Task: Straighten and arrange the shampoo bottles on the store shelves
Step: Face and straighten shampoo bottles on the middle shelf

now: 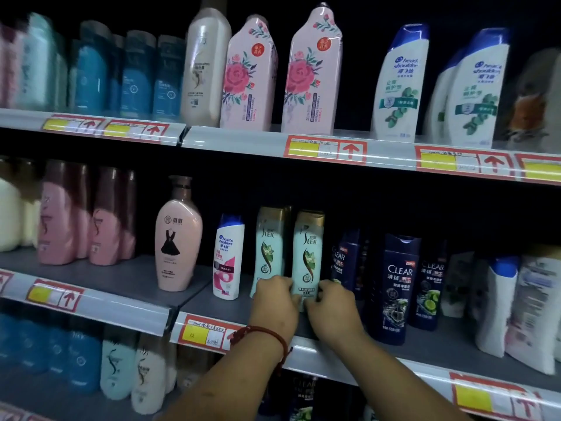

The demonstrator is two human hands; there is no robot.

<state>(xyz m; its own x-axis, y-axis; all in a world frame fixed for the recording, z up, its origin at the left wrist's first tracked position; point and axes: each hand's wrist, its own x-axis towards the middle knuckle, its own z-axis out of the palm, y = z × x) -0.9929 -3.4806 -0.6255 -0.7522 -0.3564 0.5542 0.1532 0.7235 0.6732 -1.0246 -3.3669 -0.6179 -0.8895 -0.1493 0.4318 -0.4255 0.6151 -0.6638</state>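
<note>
lower centre: your left hand [274, 302] and right hand [331, 308] clasp the mint bottle [308, 250] low down; likely stiff, slick plastic, so grip mid-body.

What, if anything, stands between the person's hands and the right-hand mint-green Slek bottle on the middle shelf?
Nothing visible does. The left hand and the right hand grip the Slek bottle at its base, one on each side. Its twin stands close beside it, not in between.
</note>
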